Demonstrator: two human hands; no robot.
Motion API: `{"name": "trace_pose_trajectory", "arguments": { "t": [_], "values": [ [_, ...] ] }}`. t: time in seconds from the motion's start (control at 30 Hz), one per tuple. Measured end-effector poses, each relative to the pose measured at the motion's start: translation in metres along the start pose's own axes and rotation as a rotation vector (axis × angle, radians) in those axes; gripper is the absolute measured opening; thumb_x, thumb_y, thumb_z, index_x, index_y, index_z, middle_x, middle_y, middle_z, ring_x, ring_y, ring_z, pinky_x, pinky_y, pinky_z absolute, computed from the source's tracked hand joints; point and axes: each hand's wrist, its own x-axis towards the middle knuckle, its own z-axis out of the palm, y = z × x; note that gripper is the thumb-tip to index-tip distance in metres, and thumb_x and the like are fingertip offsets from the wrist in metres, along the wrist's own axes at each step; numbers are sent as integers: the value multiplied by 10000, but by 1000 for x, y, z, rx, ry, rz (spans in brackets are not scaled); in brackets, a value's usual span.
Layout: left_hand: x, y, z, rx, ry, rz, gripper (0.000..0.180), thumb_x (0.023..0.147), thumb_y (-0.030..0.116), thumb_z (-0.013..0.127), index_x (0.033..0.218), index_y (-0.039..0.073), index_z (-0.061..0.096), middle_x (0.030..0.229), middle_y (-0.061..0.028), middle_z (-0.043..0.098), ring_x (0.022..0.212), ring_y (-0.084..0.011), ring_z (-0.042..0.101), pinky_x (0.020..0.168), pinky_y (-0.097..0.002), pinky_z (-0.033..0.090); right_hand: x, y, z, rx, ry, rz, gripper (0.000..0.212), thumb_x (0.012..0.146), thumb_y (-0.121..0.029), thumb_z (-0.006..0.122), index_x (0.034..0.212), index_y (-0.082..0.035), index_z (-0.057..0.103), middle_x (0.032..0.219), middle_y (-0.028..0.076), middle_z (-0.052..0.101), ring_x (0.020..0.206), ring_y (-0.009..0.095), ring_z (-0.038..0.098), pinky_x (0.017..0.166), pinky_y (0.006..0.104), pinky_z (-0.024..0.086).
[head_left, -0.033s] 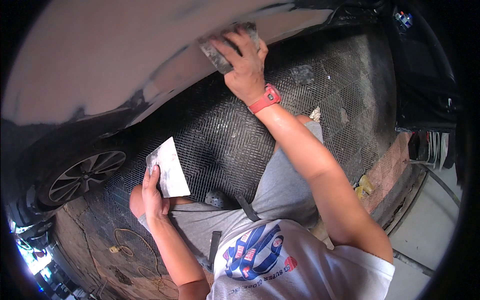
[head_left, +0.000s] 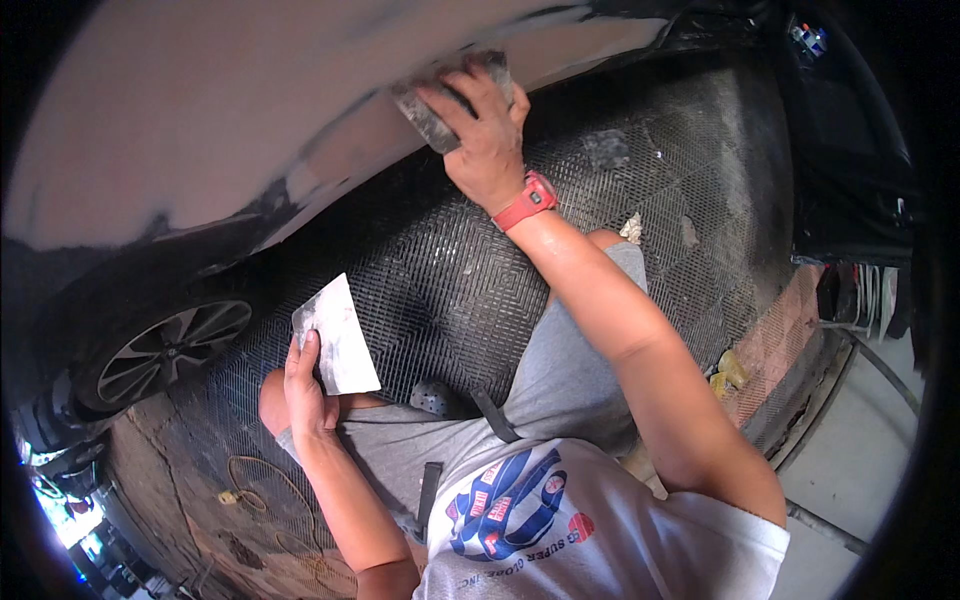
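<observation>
A thin, grey, smeared rectangular sheet (head_left: 428, 125) lies against the lower car body panel (head_left: 250, 100), which has dull beige and dark patches. My right hand (head_left: 487, 145), wearing a red watch, presses it there with the fingers spread over its face. Whether the sheet is stiff or soft I cannot tell. Lower left, above my knee, my left hand (head_left: 308, 390) grips a white flat plate (head_left: 347, 345) by its left edge, thumb on top. Grey smears mark the plate's upper left part.
A car wheel (head_left: 175, 352) stands at left. Black ribbed matting (head_left: 440, 260) covers the floor, with a dark square piece (head_left: 606, 149) lying on it. Yellow crumpled scraps (head_left: 732, 370) are at right, near a dark hose (head_left: 885, 370). A yellowish cord (head_left: 275, 490) curls lower left.
My right hand and the grey sheet have shifted slightly left and down along the panel. The left hand and white plate stay in place.
</observation>
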Motion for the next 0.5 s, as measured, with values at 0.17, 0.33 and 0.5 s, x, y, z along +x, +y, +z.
{"name": "trace_pose_trajectory", "arguments": {
  "t": [0.17, 0.33, 0.5],
  "values": [
    [0, -1, -2, 1, -15, -6, 430, 1050, 210, 626, 1406, -19, 551, 1245, -106, 709, 1079, -187, 711, 939, -328, 577, -55, 8, 22, 42, -167, 4, 686, 735, 34, 648, 1343, -280, 694, 1362, 24, 603, 1473, 293, 449, 1163, 597, 230],
    [-14, 8, 4, 96, 84, 37, 482, 1014, 234, 667, 1409, -21, 561, 1235, -104, 716, 1066, -201, 714, 930, -347, 580, -75, 31, 2, -71, -339, 134, 762, 706, 72, 629, 1377, -286, 679, 1397, 38, 598, 1507, 277, 421, 1178, 594, 213],
    [-72, 7, -30, 116, 71, 183, 576, 995, 296, 688, 1480, 28, 530, 1272, -91, 696, 1107, -206, 694, 942, -345, 565, -18, 68, -51, -22, 2, 92, 752, 719, 78, 603, 1363, -300, 690, 1390, 18, 612, 1483, 299, 451, 1192, 552, 226]
  ]
}}
